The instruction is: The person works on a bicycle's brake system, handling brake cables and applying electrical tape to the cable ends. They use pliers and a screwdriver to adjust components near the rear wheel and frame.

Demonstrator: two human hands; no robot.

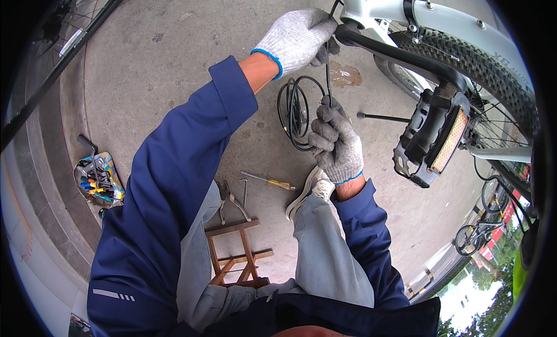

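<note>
Flr (pixel 174 52); cable (pixel 328 76) ptly behind L hand (pixel 297 40)

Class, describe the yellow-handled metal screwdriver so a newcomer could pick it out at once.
Find the brown wooden stool between the person's legs. Beyond it, beside the white laced shoe, the screwdriver lies on grey concrete. Its yellow handle sets it apart from the bare grey L-shaped rod nearby.

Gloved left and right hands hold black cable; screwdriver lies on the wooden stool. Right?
No, the head view shows the yellow-handled screwdriver on the ground near the shoe, not the wooden stool. Left hand and right hand, gloved, do hold the black cable.
</note>
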